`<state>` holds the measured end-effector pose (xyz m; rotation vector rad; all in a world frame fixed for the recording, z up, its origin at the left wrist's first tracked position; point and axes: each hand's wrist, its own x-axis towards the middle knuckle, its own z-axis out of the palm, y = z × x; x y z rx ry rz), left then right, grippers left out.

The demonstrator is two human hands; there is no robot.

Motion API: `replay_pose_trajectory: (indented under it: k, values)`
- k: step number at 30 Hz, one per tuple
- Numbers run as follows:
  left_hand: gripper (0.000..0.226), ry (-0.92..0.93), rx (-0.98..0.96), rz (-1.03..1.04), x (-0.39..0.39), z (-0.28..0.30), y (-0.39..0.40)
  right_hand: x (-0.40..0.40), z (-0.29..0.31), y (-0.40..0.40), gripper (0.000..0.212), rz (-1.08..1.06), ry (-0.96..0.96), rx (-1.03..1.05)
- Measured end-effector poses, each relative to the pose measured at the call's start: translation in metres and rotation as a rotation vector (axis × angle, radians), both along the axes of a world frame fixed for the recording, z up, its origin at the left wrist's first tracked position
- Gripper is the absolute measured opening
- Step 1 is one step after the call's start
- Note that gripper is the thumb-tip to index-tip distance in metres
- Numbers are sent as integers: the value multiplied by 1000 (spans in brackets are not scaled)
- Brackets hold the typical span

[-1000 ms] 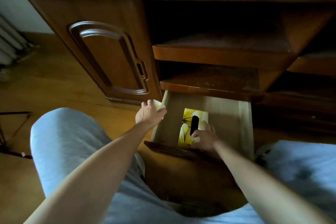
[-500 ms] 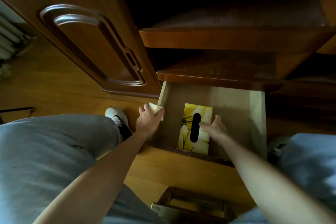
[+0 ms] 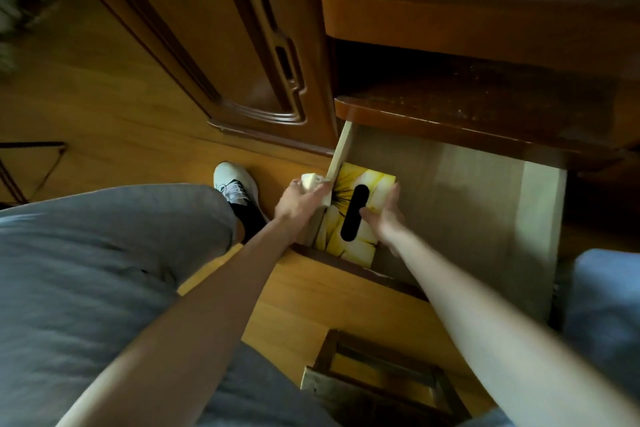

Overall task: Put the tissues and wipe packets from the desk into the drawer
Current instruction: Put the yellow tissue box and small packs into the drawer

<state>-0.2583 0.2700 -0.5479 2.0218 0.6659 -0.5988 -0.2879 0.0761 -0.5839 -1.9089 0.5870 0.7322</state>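
Observation:
A yellow flowered tissue box (image 3: 356, 215) with a black oval slot lies flat in the open pale wooden drawer (image 3: 485, 218), pressed against the drawer's left wall. My right hand (image 3: 382, 213) grips the box's right side, thumb on top near the slot. My left hand (image 3: 299, 199) is outside the drawer at its left wall and holds a small pale wipe packet (image 3: 311, 180) against that wall.
A carved cabinet door (image 3: 221, 55) stands left of the drawer, dark shelves (image 3: 485, 107) above it. My grey-clad knees flank the drawer, a white shoe (image 3: 235, 184) on the wooden floor. A wooden stool frame (image 3: 381, 378) is below me.
The box has slid left inside the drawer to its left wall, with my right hand on it. The view has tilted down and closer. My left hand stays at the wall with the packet.

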Motion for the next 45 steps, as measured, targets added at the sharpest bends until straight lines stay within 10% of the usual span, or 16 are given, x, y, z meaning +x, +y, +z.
replay_pose_trajectory:
  k: [6, 12, 24, 34, 42, 45]
  values:
    - [65, -48, -24, -16, -2, 6, -1, -3, -5, -8, 100, -46, 23, 157]
    - [91, -498, 135, -254, -17, 33, -32, -9, 19, -4, 70, -261, -230, -23]
    - [41, -162, -539, -211, -27, 57, -71, -31, 72, -52, 13, -309, -213, 555]
    - [53, 210, -749, 73, -22, 66, -90, -37, 77, -65, 36, -30, -532, 259]
    - [37, 64, -687, 66, -19, 63, -96, -34, 71, -76, 16, -170, -461, 362]
    - [36, 2, -583, 78, -19, 61, -94, -36, 71, -72, 45, -113, -469, 305]
